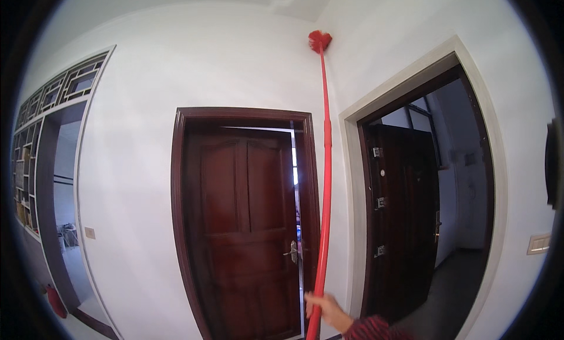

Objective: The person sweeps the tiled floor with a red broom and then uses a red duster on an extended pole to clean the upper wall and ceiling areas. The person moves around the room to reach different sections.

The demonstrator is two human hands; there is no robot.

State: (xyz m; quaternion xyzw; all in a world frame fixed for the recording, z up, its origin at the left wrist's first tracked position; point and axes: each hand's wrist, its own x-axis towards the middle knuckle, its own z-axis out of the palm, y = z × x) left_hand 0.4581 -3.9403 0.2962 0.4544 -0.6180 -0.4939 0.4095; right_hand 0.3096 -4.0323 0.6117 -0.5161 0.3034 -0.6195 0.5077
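My right hand, in a dark red patterned sleeve, is closed around the lower part of a long red telescopic pole. The pole rises nearly upright between the two doorways, with a thicker joint partway along it. At its top a red bristle duster head is at the corner where two white walls meet, just below the ceiling; whether it touches the wall is hard to tell. The pole's lower end runs out of the picture. My left hand is out of view.
A dark red wooden door stands slightly ajar in front. To the right, a dark door is swung open within a pale frame. On the left are an opening with lattice panels and a shelf. Wall switches are at the right.
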